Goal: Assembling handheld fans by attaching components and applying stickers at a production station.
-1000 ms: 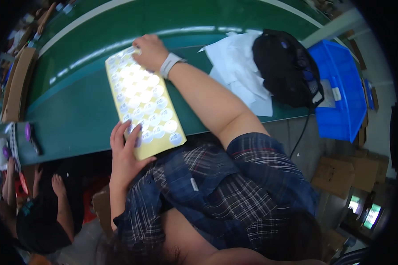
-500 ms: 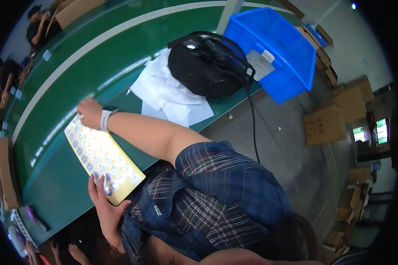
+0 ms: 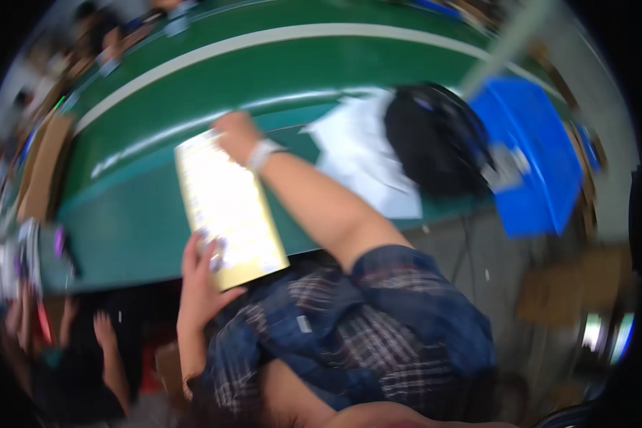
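A long pale-yellow sheet of round stickers (image 3: 228,203) lies at the table's near edge, washed out by glare. My left hand (image 3: 201,274) holds its near end, fingers over the left edge and thumb by the near edge. A few darker round stickers show beside those fingertips. At the sheet's far right corner, my right hand (image 3: 237,135) is closed with fingers curled in; what is between them, if anything, is hidden. A light-strapped watch (image 3: 264,152) sits on that wrist.
Right of the sheet lie white papers (image 3: 364,153), a black mesh-like bag (image 3: 435,139) and a blue plastic crate (image 3: 531,157). A purple-handled tool (image 3: 60,242) is at the left, near a cardboard box (image 3: 46,167). Other people's arms show at lower left and far left.
The whole view has swung, so the table and everything on it appear farther right, with blur. Both hands keep their places at the two ends of the sticker sheet.
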`<state>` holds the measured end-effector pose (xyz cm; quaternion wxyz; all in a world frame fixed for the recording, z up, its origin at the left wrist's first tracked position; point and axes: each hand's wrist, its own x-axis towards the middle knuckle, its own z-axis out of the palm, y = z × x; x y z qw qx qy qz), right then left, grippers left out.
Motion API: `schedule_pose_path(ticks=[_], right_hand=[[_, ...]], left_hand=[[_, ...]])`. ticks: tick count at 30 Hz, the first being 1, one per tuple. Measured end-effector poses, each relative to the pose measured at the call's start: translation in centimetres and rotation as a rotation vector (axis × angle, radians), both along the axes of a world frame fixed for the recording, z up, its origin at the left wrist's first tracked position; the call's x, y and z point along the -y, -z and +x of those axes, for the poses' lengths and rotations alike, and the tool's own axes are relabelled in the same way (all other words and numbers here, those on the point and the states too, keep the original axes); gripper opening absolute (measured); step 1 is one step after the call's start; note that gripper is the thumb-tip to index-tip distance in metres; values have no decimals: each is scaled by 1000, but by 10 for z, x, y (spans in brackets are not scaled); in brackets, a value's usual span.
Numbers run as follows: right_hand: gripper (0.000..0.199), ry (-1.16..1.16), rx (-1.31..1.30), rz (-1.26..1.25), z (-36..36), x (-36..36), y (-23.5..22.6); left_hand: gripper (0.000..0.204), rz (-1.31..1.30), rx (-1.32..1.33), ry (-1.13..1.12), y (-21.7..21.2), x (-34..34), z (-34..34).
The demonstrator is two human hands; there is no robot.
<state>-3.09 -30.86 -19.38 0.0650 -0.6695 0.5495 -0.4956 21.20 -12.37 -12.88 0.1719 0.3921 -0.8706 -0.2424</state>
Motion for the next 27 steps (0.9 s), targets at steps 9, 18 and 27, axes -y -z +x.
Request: schedule_pose_path(ticks=[9,18,27], right_hand=[[46,28,-175,297,-35,-6,-4],[42,-43,-183,319,-19,-9,-12],[36,148,-321,114,-16,-14,-14]], left_hand=[[91,-99,-263,145,35,7,7],[95,-149,-265,94,44,1,13],[86,-74,-209,159,-9,7,32]])
